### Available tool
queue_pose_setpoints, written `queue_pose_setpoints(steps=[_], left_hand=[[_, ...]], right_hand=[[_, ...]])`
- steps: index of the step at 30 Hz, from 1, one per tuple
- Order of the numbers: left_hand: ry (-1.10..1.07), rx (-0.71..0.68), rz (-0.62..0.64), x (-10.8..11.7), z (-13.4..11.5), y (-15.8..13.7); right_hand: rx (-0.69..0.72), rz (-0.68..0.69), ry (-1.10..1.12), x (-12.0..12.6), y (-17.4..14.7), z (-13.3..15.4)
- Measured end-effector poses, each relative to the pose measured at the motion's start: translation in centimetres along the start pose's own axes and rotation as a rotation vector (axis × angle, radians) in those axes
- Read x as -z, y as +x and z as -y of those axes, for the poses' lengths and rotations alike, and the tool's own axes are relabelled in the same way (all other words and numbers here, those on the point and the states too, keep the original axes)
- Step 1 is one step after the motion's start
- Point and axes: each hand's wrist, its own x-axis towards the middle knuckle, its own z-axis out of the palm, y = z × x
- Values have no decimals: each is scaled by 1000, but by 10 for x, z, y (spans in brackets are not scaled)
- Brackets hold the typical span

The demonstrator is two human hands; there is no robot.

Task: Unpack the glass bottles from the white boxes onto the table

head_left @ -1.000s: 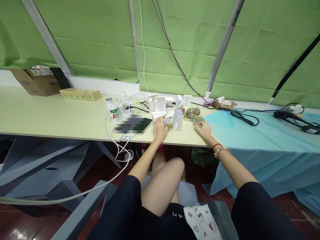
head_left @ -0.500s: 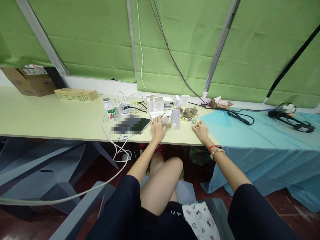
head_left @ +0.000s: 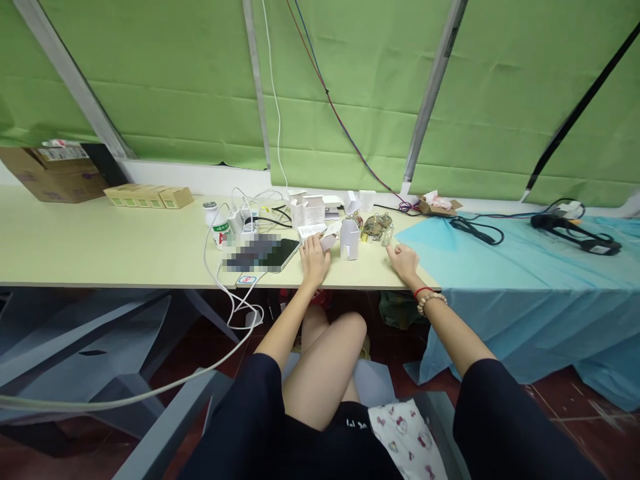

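My left hand (head_left: 315, 261) is at the front of the table, its fingers closed on a small white box (head_left: 328, 242) with raised flaps. Just right of it stands another small white box (head_left: 349, 240), upright with its top flap up. My right hand (head_left: 403, 261) rests near the table's front edge with its fingers curled and one fingertip poking toward a small clear glass-like piece (head_left: 387, 233). Whether anything is inside those fingers is hidden. Behind lies a cluster of gold and clear trinkets (head_left: 373, 227), too small to name.
A tablet-like device (head_left: 284, 255), partly blurred out, lies left of my left hand. White cables (head_left: 206, 247), a white jar (head_left: 210, 213) and more white cartons (head_left: 307, 210) sit behind. Blue sheeting (head_left: 500, 267) covers the right side, with a black strap-like device (head_left: 575, 233).
My right hand has turned slightly and its curled fingers have shifted, with one fingertip now poking out. My left hand stays on the small white box. The camera view has tilted a little.
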Motion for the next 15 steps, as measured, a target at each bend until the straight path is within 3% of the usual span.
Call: queue_pose_setpoints(steps=[7, 15], left_hand=[[9, 5, 11, 1, -1, 0], [38, -15, 9, -2, 0, 0]], right_hand=[[-22, 40, -4, -4, 4, -5], [58, 74, 82, 3, 0, -1]])
